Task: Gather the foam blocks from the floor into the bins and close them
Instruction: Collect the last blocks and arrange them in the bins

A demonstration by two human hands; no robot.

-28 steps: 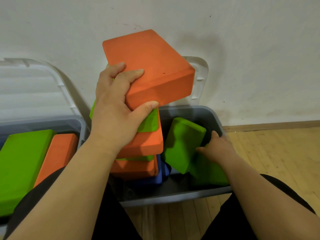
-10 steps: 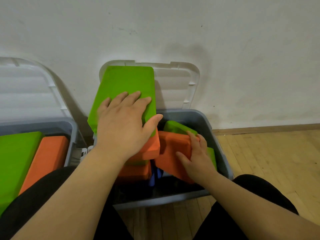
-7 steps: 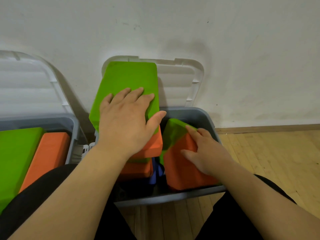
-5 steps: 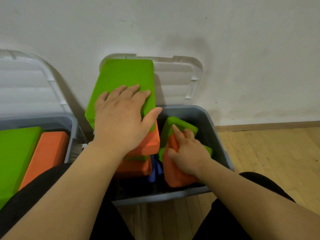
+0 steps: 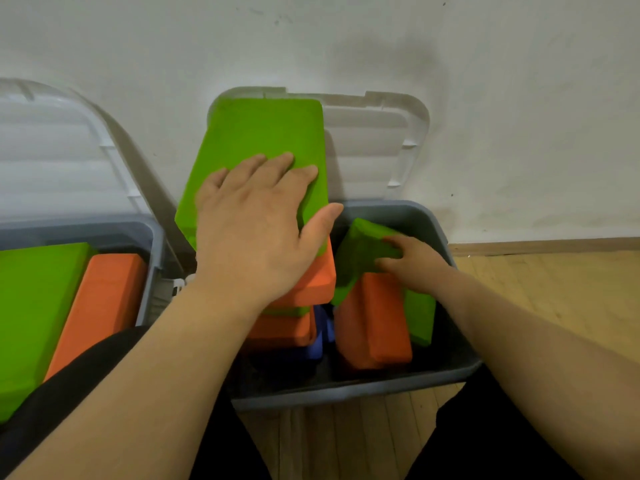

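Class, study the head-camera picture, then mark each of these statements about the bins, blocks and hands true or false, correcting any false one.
1. The left hand lies flat on the top green block of the stack. True.
2. The right bin has its lid shut. False: it stands open against the wall.
3. The right hand touches a tilted green block inside the right bin. True.
4. The left bin shows only blue blocks. False: a green block and an orange block show there.

Scuffed white wall point(image 5: 519, 98), wooden skirting board point(image 5: 543, 244), pale plank floor point(image 5: 554, 299).
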